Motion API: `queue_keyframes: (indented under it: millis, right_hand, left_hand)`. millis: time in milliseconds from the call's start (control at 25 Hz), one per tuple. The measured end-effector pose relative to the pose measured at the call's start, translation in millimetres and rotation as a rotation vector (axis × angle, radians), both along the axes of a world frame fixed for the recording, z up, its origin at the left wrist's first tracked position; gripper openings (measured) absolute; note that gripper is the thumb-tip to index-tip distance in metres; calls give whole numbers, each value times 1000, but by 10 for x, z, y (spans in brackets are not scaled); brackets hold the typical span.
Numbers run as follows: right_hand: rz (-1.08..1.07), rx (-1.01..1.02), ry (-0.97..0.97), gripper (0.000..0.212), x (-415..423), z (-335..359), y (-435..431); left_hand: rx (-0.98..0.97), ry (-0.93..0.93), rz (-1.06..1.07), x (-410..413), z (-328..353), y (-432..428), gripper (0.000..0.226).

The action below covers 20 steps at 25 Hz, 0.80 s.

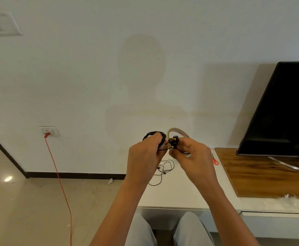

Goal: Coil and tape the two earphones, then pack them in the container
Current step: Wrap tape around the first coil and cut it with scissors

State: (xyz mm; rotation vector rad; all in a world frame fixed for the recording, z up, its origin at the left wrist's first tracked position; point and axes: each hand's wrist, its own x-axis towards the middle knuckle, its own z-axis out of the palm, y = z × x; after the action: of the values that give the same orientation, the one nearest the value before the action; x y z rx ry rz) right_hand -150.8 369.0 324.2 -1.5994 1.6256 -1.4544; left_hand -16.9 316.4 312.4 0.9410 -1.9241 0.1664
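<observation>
My left hand (144,154) grips a coiled black earphone cable (154,134), held up above the white table (177,196). My right hand (193,154) pinches that earphone's two earbuds (173,141), black with yellow ends, and also holds a roll of clear tape (179,133) that sticks up behind its fingers. A second black earphone (163,170) lies loose and uncoiled on the table below my hands. No container is in view.
Red-handled scissors (214,159) lie on the table right of my hands. A wooden board (262,176) carries a black TV (283,110) at the right. A red cord (60,180) hangs from a wall socket at the left. My knees show at the bottom.
</observation>
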Motion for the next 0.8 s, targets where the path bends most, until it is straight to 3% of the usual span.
queue_keyframes:
  millis: [240, 360, 440, 520, 640, 720, 800]
  right_hand:
    - [44, 13, 15, 26, -11, 28, 0]
    - [65, 41, -40, 27, -22, 27, -10]
    - [78, 72, -135, 29, -41, 25, -26]
    - [82, 74, -192, 31, -81, 2, -56]
    - [94, 86, -262, 24, -127, 13, -64]
    - [99, 99, -341, 20, -139, 12, -72]
    - [115, 105, -383, 17, -114, 6, -81]
  left_hand:
    - [11, -9, -40, -11, -9, -22, 32]
    - [98, -7, -50, -3, -14, -23, 19]
    - [363, 145, -156, -16, 12, 11, 29]
    - [702, 489, -335, -32, 62, 84, 37]
    - [1008, 1005, -296, 65, 119, 4, 21]
    - [1211, 1072, -201, 139, 118, -76, 17]
    - [1352, 1034, -236, 130, 72, -95, 30]
